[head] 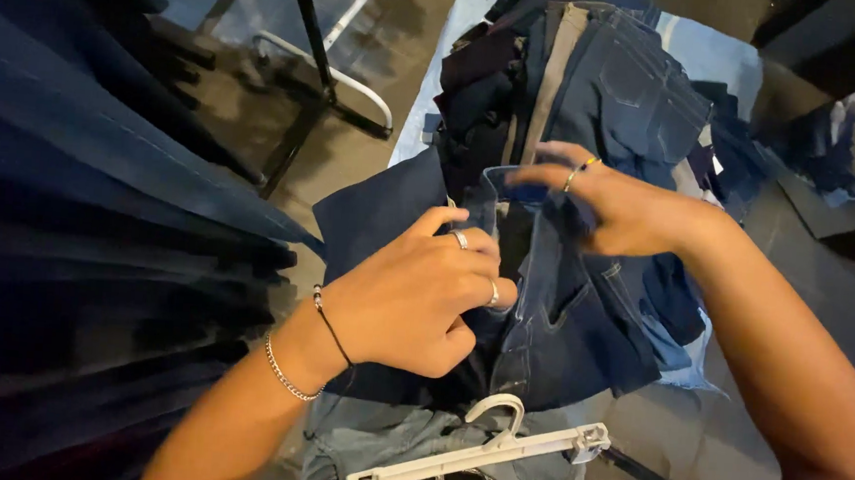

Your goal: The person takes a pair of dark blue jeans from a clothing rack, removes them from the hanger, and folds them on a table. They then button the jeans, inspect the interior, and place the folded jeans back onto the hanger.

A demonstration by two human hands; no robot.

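My left hand, with rings and two bracelets at the wrist, is closed on the waistband of a pair of dark blue jeans. My right hand, also ringed, pinches the other side of the same waistband and holds it apart from the left side. The jeans hang down between my hands over a heap of other denim. A white plastic clip hanger lies just below my left hand on a lighter pair of jeans.
A pile of folded jeans lies beyond my hands on a pale sheet. Dark hanging garments fill the left side. A black metal rack leg and a white hanger stand on the floor at upper left.
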